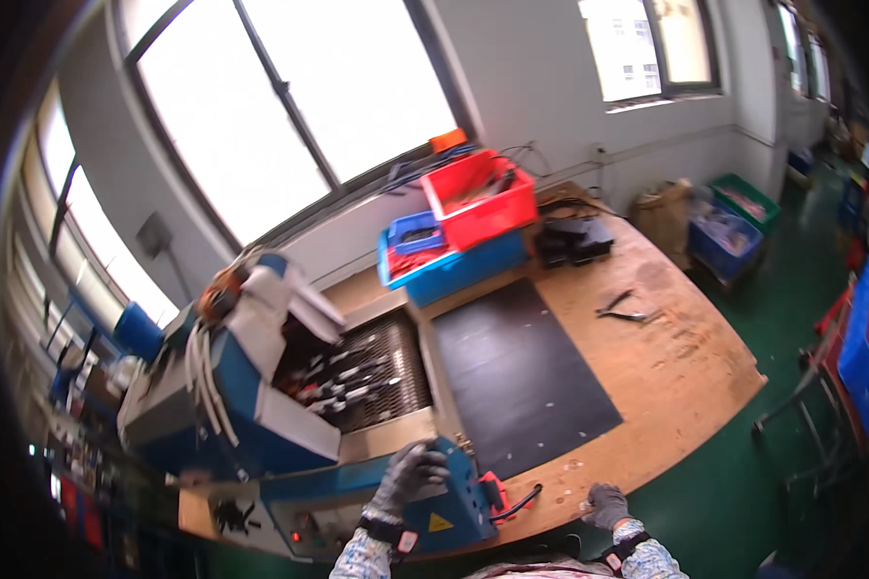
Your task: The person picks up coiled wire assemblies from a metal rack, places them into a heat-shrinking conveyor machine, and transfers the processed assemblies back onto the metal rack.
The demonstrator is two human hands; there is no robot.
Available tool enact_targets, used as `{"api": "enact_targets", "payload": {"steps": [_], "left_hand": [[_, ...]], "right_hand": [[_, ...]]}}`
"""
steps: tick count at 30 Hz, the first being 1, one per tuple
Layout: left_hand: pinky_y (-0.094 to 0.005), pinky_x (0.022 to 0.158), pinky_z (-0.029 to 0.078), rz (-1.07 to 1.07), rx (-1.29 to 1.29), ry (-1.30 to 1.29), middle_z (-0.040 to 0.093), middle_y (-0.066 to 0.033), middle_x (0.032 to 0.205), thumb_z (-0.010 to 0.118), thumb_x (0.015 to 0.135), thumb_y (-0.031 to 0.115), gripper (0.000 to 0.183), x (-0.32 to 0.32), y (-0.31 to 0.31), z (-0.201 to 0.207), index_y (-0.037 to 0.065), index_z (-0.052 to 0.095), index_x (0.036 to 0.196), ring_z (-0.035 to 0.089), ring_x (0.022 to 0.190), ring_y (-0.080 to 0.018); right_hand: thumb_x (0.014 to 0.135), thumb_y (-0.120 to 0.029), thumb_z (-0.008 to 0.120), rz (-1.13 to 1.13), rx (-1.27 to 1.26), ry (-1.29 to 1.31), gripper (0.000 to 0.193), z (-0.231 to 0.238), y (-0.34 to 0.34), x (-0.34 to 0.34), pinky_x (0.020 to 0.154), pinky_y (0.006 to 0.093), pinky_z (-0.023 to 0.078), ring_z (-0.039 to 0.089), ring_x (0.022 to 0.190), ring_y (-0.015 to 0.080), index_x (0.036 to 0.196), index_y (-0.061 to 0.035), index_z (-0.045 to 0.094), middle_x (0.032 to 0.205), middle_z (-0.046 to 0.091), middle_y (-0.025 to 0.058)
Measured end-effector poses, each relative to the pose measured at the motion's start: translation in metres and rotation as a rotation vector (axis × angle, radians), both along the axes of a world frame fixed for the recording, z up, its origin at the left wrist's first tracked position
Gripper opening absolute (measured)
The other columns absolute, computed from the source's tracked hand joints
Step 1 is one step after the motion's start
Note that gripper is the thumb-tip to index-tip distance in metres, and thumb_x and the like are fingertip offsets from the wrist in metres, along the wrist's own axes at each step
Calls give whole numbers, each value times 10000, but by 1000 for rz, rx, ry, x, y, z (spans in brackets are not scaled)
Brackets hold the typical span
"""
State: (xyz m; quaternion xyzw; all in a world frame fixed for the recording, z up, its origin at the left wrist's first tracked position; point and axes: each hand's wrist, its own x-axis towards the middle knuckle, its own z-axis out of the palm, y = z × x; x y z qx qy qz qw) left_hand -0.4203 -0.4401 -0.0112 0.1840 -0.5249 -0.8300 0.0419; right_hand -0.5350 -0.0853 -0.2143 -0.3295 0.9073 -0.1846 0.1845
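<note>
My left hand point(414, 477), in a grey glove, is over the front rim of a blue and white conveyor machine point(299, 497). Its fingers are slightly bent and apart, and I see nothing in them. On the machine's metal mesh belt point(406, 372) lie several dark parts with pale ends point(343, 381). My right hand point(606, 506), gloved too, is at the front edge of the wooden table point(686, 338). Its fingers are curled in, and whatever they might hold is hidden. A black mat point(521, 376) lies between the belt and the bare wood.
Pliers point(624, 309) with dark handles lie spread on the table. Behind the mat, a red bin point(483, 207) and a small blue bin point(415, 233) sit on a larger blue crate point(473, 272). Black items point(574, 239) are beside them. Blue and green crates stand on the floor beyond.
</note>
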Motion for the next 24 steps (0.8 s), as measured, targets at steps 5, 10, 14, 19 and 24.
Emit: {"api": "enact_targets", "payload": {"steps": [5, 10, 14, 19, 24], "left_hand": [[-328, 668, 536, 37, -3, -16, 596, -162, 926, 497, 884, 285, 429, 16, -8, -5, 8, 422, 1203, 630, 777, -265], [-339, 670, 539, 29, 65, 50, 593, -169, 932, 501, 883, 267, 440, 19, -4, -7, 7, 395, 1221, 629, 795, -283], [-339, 679, 536, 28, 78, 95, 583, -174, 957, 508, 879, 266, 453, 18, 2, -5, 8, 383, 1230, 627, 807, -283], [-342, 704, 527, 57, 50, 187, 562, -184, 1001, 517, 875, 263, 473, 22, 6, -7, 17, 365, 1249, 621, 836, -282], [-347, 721, 518, 10, 40, 175, 548, -185, 1025, 519, 873, 260, 481, 23, 2, -2, 29, 355, 1263, 614, 862, -284]], "right_hand": [[503, -292, 789, -28, 54, -68, 421, 6, -10, -1, 756, 391, 427, 551, 851, 295, 797, -100, 557, 818, 577, 105], [494, -303, 809, -5, 167, -41, 455, 1, -13, -2, 749, 391, 440, 562, 849, 300, 807, -88, 559, 835, 578, 118], [523, -304, 797, 15, 316, -73, 468, 10, -20, -7, 773, 394, 451, 566, 911, 308, 856, -75, 562, 909, 592, 134], [531, -292, 790, -23, 347, -94, 457, 18, -27, -6, 750, 400, 464, 582, 875, 310, 864, -70, 569, 874, 602, 146], [537, -283, 774, -77, 442, -77, 456, 12, -38, -7, 758, 406, 477, 592, 894, 317, 886, -54, 589, 908, 615, 165]]}}
